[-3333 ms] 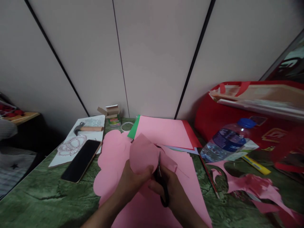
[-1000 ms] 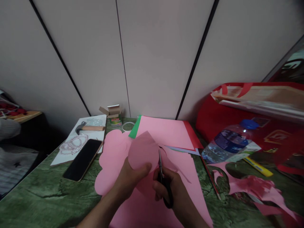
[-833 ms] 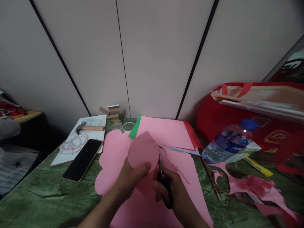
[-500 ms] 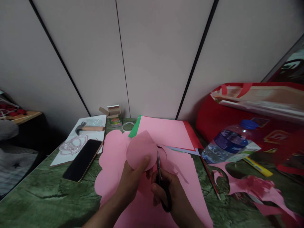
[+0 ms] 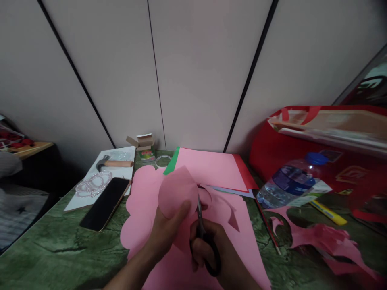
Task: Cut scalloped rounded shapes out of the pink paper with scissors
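My left hand [image 5: 171,223] pinches a piece of pink paper [image 5: 176,192] with a rounded edge and a pointed top, thumb on its front face. In my right hand [image 5: 213,245] is a pair of scissors [image 5: 200,221] with dark handles, fingers through the loops. The blades point up along the paper's right edge. A curled pink offcut [image 5: 225,205] trails to the right of the blades. Under both hands lie large pink sheets [image 5: 242,249], and pink scalloped-edge paper [image 5: 137,213] is on their left side.
Left are a black phone [image 5: 105,204], a hammer [image 5: 116,163] and beaded strands [image 5: 92,184] on a white board. Behind stand a small open box [image 5: 146,151] and coloured paper [image 5: 208,169]. Right are a water bottle [image 5: 288,183], red bag [image 5: 272,141], yellow cutter [image 5: 329,212], red pencil [image 5: 267,225] and pink scraps [image 5: 323,241].
The pink piece and my left hand have shifted slightly left. The scissors have tilted a little, and the offcut now hangs further out to the right.
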